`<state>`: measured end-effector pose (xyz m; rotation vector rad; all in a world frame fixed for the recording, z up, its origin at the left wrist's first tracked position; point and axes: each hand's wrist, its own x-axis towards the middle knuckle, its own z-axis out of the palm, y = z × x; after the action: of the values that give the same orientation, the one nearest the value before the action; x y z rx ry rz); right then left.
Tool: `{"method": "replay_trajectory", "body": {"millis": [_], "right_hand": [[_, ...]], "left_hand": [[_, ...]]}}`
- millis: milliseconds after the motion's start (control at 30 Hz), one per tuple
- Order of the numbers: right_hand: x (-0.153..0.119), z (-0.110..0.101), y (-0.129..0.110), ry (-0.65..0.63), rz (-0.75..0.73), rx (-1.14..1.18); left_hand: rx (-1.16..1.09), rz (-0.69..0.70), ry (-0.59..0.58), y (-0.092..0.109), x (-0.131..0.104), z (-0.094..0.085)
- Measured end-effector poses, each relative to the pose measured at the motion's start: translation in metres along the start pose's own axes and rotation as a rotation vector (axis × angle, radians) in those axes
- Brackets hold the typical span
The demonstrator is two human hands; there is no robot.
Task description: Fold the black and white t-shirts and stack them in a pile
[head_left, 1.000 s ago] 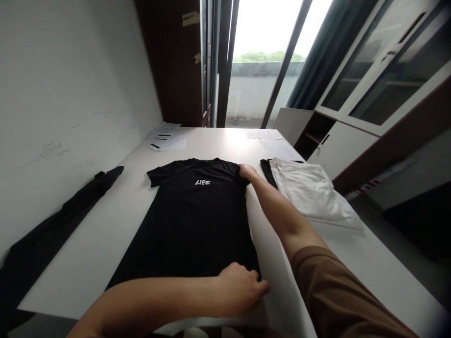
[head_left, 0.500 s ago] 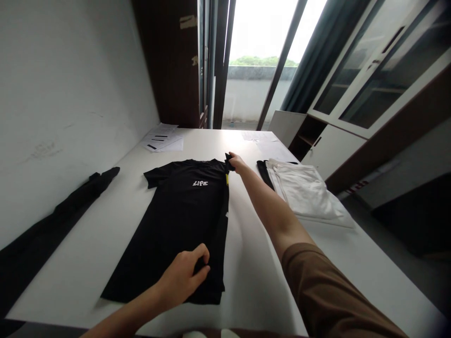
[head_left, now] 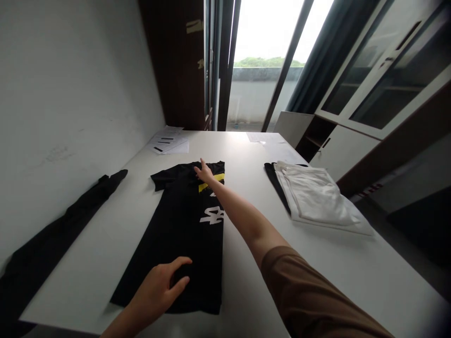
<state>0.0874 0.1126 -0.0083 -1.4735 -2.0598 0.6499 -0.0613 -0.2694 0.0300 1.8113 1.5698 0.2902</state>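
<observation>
A black T-shirt [head_left: 176, 234] lies on the white table in front of me, its right side folded over so that a yellow stripe and large white lettering show on top. The left sleeve stays spread out to the side. My right hand [head_left: 203, 172] reaches to the collar end and rests on the folded part, fingers spread. Over the lower part of the shirt is my left hand [head_left: 160, 284], thumb and forefinger apart with nothing between them; whether it touches the cloth I cannot tell.
To the right lies a stack of folded white cloth [head_left: 313, 195] with black cloth under it. Another black garment [head_left: 66, 225] stretches along the left wall. Papers [head_left: 169, 141] lie at the table's far left corner. Cabinets [head_left: 369, 84] stand at the right.
My right hand has carried the shirt's right edge leftward over the front and let go, covering the small white print. My left hand has opened and moved left and slightly down.
</observation>
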Motion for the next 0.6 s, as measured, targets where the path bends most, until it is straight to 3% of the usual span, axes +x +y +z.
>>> {"method": "replay_trajectory", "body": {"millis": [200, 367, 467, 600], "right_hand": [[-0.015, 0.008, 0.008, 0.085, 0.016, -0.147], [-0.037, 0.005, 0.032, 0.160, 0.041, -0.326], [-0.052, 0.008, 0.050, 0.138, 0.054, -0.410], [-0.060, 0.014, 0.068, 0.012, 0.032, -0.452]], "left_hand": [[0.061, 0.023, 0.099, -0.008, 0.006, -0.005], [0.190, 0.253, 0.168, -0.005, 0.011, 0.011], [0.283, 0.420, 0.118, -0.002, 0.017, 0.013], [0.387, 0.596, -0.071, 0.007, 0.032, 0.013]]}}
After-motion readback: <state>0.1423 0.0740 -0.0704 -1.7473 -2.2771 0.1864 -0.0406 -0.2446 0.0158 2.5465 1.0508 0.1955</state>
